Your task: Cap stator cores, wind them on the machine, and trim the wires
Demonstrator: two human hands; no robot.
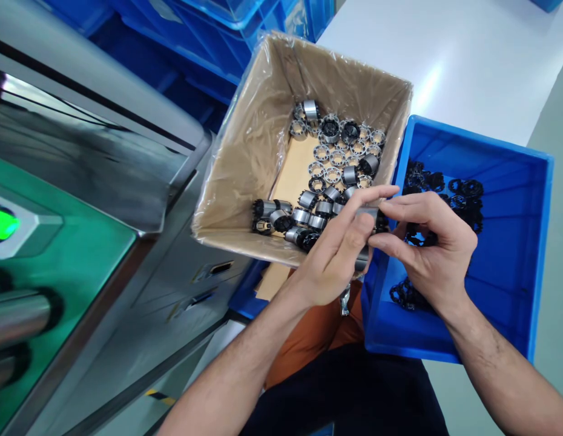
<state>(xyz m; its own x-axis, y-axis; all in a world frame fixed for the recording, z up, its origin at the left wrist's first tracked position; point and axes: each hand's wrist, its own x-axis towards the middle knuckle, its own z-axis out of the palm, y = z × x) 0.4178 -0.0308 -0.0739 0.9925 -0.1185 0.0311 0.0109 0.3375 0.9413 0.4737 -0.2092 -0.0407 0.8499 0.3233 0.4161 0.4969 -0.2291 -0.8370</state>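
Observation:
My left hand [333, 260] is closed around a silver cylindrical metal core [370, 212], thumb and fingers on its sides. A second metal core [362, 259] shows beneath that palm; how it is held is partly hidden. Fingers and thumb of my right hand [438, 251] pinch a black plastic end ring [380, 221] at the right end of the upper core. Both hands are over the neighbouring rims of a lined carton [245, 139] and a blue bin [503, 303]. Similar cores [324, 208] lie inside the carton, some with black ends. Loose black plastic rings [465, 188] are heaped in the bin.
Blue crates [204, 36] stand behind the carton. A white tabletop [449, 54] extends at the back right. On the left is a machine with a green panel [82, 242], a lit green button [3, 224] and a metal housing [181, 121].

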